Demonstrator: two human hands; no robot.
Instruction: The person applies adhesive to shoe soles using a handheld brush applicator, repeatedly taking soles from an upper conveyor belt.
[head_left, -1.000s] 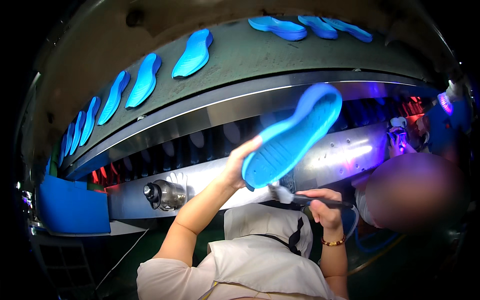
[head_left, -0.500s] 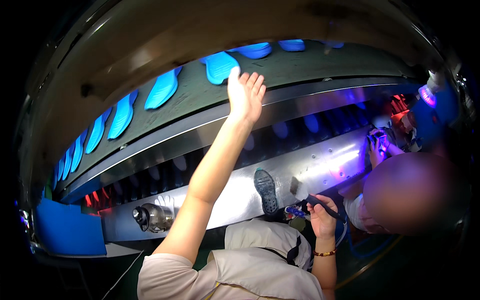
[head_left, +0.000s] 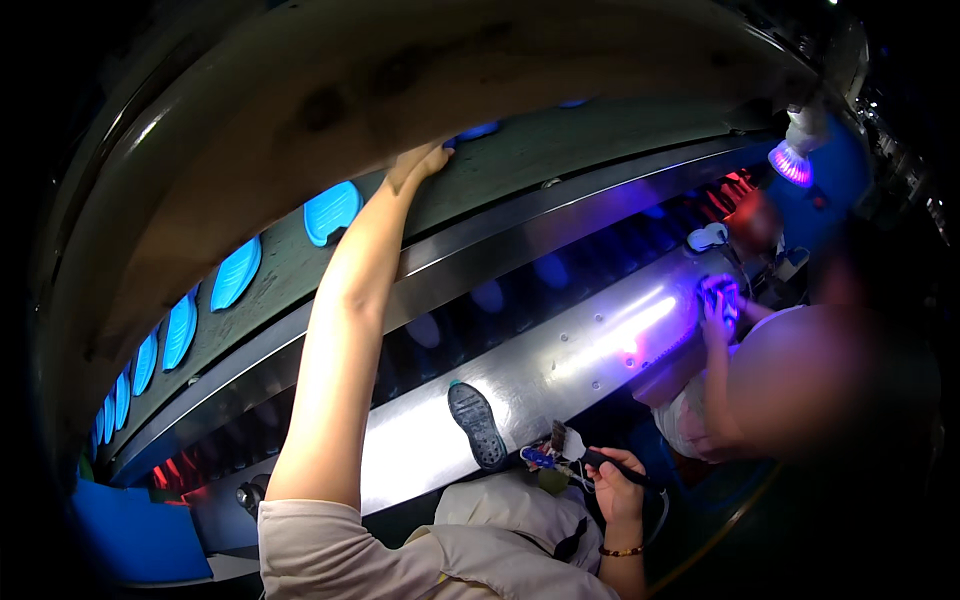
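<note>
My left arm stretches up over the conveyor belt (head_left: 600,140), and my left hand (head_left: 425,162) is partly hidden under the dark hood. Its fingers look curled on a blue shoe sole (head_left: 449,143), of which only a small edge shows. My right hand (head_left: 618,490) grips the dark handle of a flat brush (head_left: 612,460) low at the right, its bristles pointing up and left. To the left of the brush, a dark patterned shoe sole (head_left: 476,425) lies on the metal ledge (head_left: 415,450). Other blue soles (head_left: 332,212) rest in a row on the belt.
The dark hood (head_left: 300,100) arches over the belt. At the right, another person's hands (head_left: 718,310) hold something under purple light, near a glowing lamp (head_left: 792,162). A dark-capped container (head_left: 252,492) stands behind my left arm. Darker soles (head_left: 487,295) line the lower shelf.
My left hand has gone from open above the belt's edge to farther in, partly under the hood, at a blue sole. The view has shifted right. My right hand still holds the brush.
</note>
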